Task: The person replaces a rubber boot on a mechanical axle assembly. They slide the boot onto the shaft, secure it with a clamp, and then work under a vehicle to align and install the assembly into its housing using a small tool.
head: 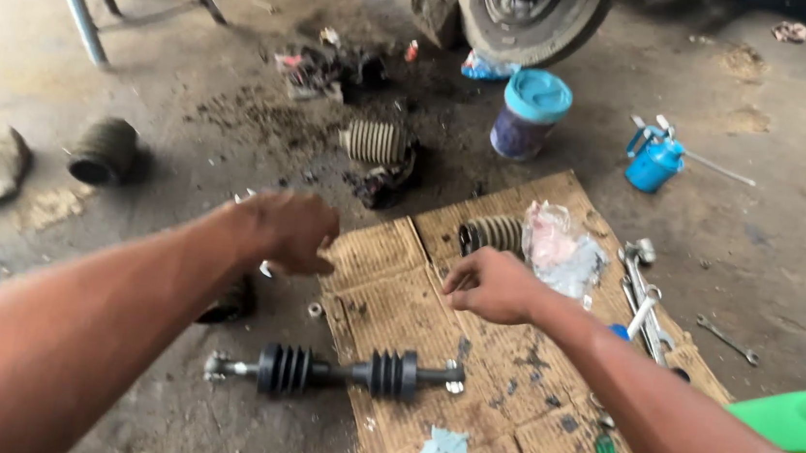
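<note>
1. Down on the floor, a greasy cardboard sheet (415, 305) keeps parts off the concrete.
2. An axle shaft (337, 371) with two rubber boots lies across its near edge, untouched.
3. The left hand (286, 231) hovers, fingers curled and empty.
4. The right hand (490, 285) hovers, fingertips pinched; whether it holds anything, I can't tell.

Bare cardboard (396, 304) between boots, shaft (337, 371)
</note>
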